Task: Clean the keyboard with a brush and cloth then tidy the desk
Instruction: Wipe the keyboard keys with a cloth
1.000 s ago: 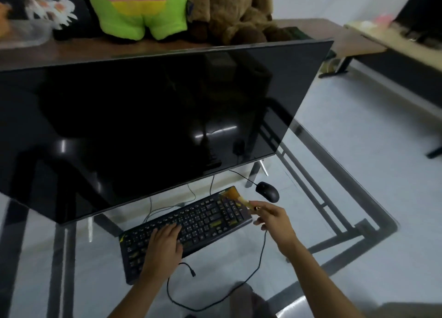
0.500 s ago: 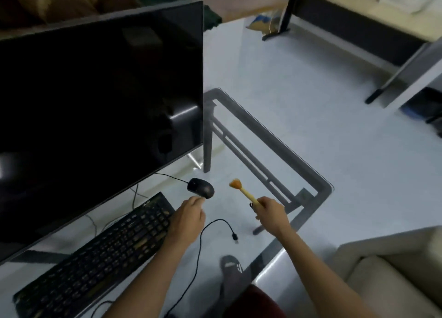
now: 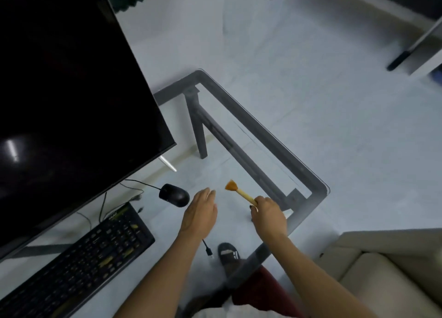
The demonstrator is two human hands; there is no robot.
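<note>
- Bare glass between the mouse (image 3: 174,195) and the table (image 3: 318,193) right rim: both hands sit in that gap.
- Left hand (image 3: 200,213), fingers straight, just right of the mouse, not touching it.
- Right hand (image 3: 269,213) has its grip on the brush (image 3: 239,191); bristles point up-left, clear of the left hand.
- Monitor (image 3: 71,102) blocks the whole left-rear; its lower edge overhangs the keyboard (image 3: 79,267) top.
- Mouse cable runs back under the monitor.
- Loose cable end (image 3: 207,249) lies near the left wrist.
- Far right corner of the glass is free.
</note>
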